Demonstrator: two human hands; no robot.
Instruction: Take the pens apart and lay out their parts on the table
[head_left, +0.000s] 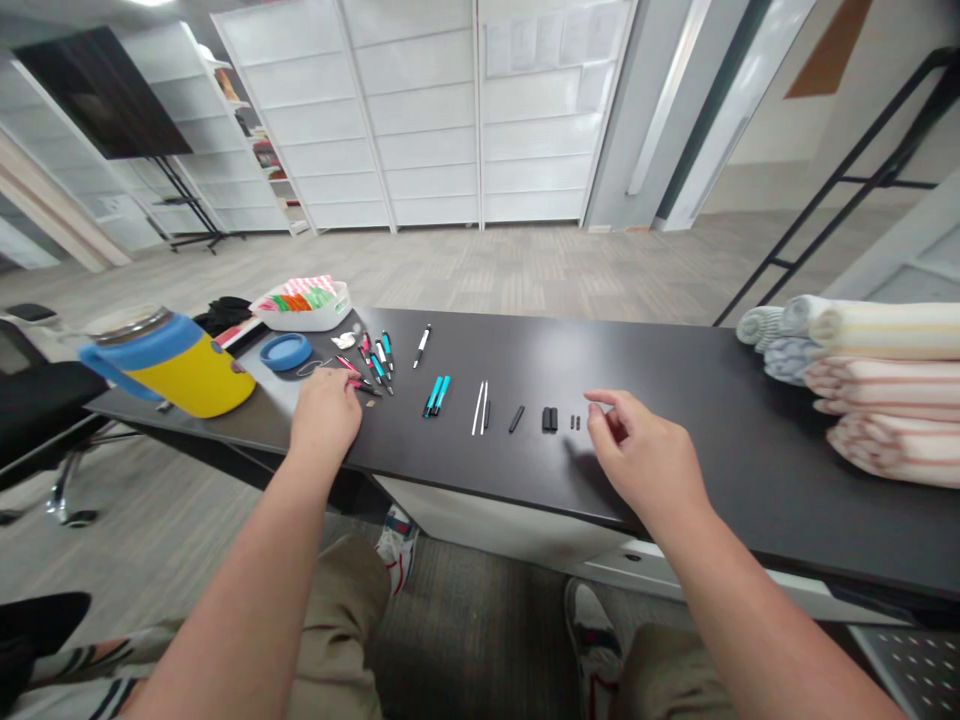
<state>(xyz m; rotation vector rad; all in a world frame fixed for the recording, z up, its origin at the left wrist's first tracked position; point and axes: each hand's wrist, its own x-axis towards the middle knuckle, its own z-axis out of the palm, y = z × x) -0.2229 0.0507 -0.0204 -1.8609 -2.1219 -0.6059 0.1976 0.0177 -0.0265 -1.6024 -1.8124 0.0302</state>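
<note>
My left hand (pixel 326 412) rests at the left of the desk, fingers curled down on a dark pen (pixel 367 388) at the edge of a pile of pens (pixel 379 358). My right hand (pixel 641 445) hovers over the desk with index finger and thumb apart and nothing visible between them; its other fingers are curled. Close to its thumb lie small dark pieces (pixel 575 422) and two short black tubes (pixel 550 419). Further left are thin black rods (pixel 517 418), two white sticks (pixel 480 408) and two teal pen barrels (pixel 436 396). One white-and-black pen (pixel 422 346) lies apart.
A yellow-and-blue mug (pixel 184 365), a round blue lid (pixel 286 351) and a white basket (pixel 315 318) of colourful packets stand at the left. Rolled striped cloths (pixel 892 385) are stacked at the right. The dark desk's (pixel 480 470) front edge runs before my knees.
</note>
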